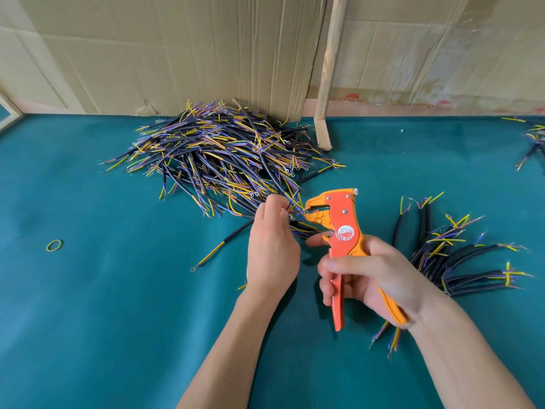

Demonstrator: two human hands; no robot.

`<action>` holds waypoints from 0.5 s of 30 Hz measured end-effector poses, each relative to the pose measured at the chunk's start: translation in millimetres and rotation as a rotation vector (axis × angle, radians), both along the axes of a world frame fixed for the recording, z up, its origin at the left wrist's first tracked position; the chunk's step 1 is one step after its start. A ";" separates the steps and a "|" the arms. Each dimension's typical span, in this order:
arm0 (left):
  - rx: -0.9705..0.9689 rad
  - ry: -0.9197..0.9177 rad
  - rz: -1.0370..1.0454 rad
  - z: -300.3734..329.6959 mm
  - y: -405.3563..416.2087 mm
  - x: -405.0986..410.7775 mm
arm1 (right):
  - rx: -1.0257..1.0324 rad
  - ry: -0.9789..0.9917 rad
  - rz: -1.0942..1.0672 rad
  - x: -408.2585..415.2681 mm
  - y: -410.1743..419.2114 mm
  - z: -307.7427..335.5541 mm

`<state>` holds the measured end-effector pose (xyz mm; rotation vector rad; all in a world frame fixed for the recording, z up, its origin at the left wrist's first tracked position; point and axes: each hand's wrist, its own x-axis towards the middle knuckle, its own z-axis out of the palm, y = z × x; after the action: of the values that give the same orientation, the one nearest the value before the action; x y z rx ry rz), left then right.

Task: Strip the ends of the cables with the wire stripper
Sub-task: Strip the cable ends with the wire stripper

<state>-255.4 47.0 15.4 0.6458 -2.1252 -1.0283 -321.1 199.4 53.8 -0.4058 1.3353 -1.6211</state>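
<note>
**Thin wire at the stripper's mouth: risk of a bad bite**

While my left hand (272,249) pinches the cable's (295,213) thin inner wires and feeds one into the open head of the wire stripper (339,228), my right hand (368,276) wraps round its handles. As I judge it, squeezing with the wire off-centre or too deep would nick strands or cut it short. A loose pinch would let the wire slide out. Unstripped cables (218,154) lie heaped behind on the green table (118,305).

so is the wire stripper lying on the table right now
No, the right hand holds the wire stripper above the table, its jaws at a wire the left hand pinches.
</note>
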 end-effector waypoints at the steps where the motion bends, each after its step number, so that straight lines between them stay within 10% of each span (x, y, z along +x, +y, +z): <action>1: -0.013 -0.001 -0.002 0.1 0.5 0.0 | -0.001 -0.005 -0.006 -0.2 0.1 0.1; 15: -0.063 -0.005 0.006 2.3 2.1 1.0 | 0.008 0.011 0.009 0.0 -0.7 0.5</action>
<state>-254.3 49.1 17.7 0.6241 -2.1496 -0.9540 -321.1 198.7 54.3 -0.4160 1.3466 -1.6076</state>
